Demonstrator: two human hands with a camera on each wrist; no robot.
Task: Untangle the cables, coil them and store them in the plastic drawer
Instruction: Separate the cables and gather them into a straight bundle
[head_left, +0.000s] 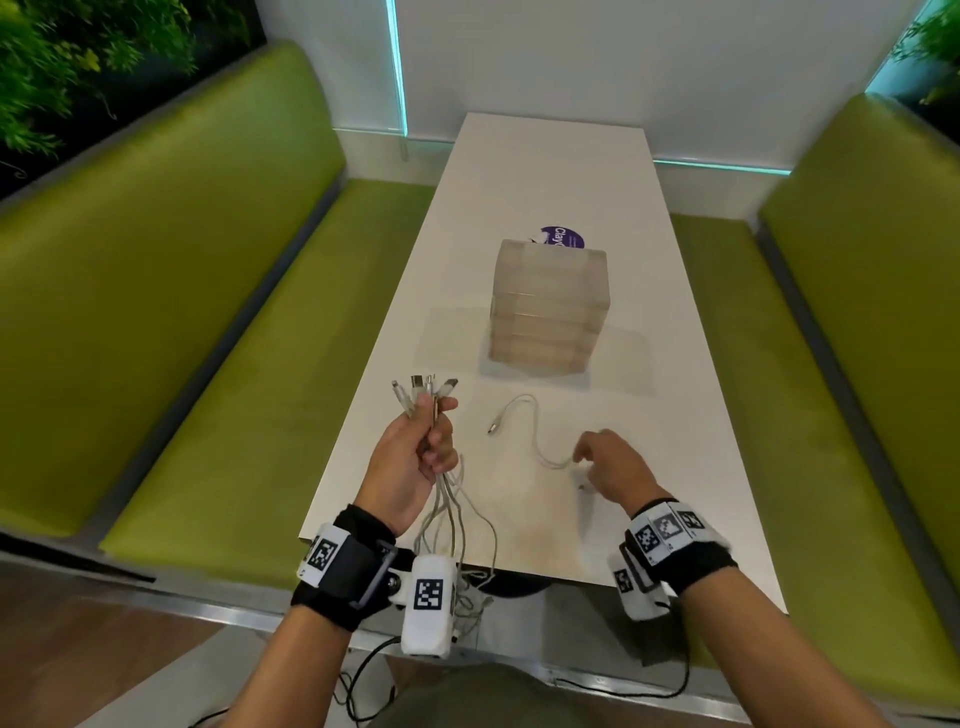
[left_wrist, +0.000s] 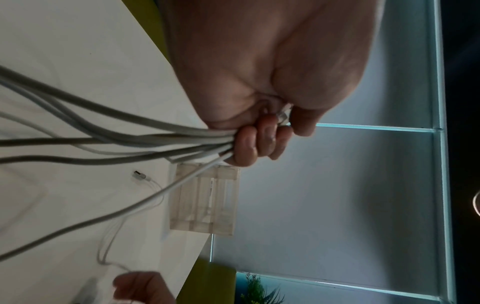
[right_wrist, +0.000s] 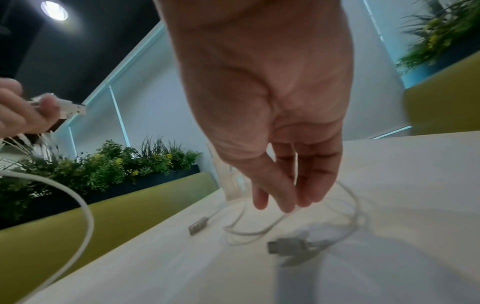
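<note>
- Head view: I saw the left hand (head_left: 415, 457) raised above the near left edge of the white table (head_left: 545, 218), palm turned inward, fingers clenched round a bundle of cables (head_left: 447, 499).
- The bundle's plugs (head_left: 423, 387) fanned out above the fist, pointing away from me; the cords hung from the bottom of the fist past the wrist and over the table's near edge.
- In the left wrist view I counted several grey and white cords (left_wrist: 116, 133) running out from the curled fingers (left_wrist: 249, 144).
- The right hand (head_left: 613, 462) was low over the table, back up, wrist bent, fingers pointing down.
- In the right wrist view its fingertips (right_wrist: 288, 197) pinched a thin white loose cable (right_wrist: 246, 232) that otherwise lay on the tabletop.
- That cable curved away from the hand toward the drawer unit, one plug (head_left: 493, 427) lying flat near the middle of the table, another plug (right_wrist: 285, 245) close under the hand.
- The translucent plastic drawer unit (head_left: 548, 306) stood upright farther along the table, well apart from both hands, all drawers looking closed.
- Green benches (head_left: 182, 291) flanked the table on both sides.
</note>
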